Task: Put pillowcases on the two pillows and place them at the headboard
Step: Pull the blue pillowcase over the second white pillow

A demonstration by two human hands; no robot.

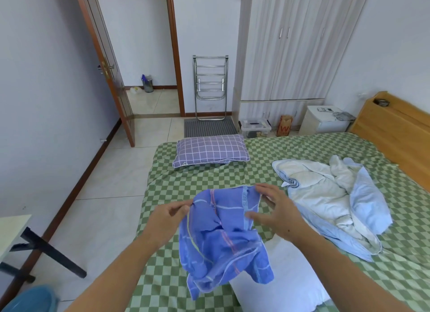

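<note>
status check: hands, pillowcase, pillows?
Left hand and right hand pinch crumpled blue plaid pillowcase, held up. Bare white pillow below it. Purple grid-pattern cased pillow at far edge. Pale blue quilt nearby.

Blue pillowcase (223,237) held up — bare white pillow (279,276) beneath.

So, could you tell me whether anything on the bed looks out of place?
Yes: the covered purple pillow lies at the bed's far edge, away from the headboard, and a pale blue quilt sits crumpled mid-bed.
</note>
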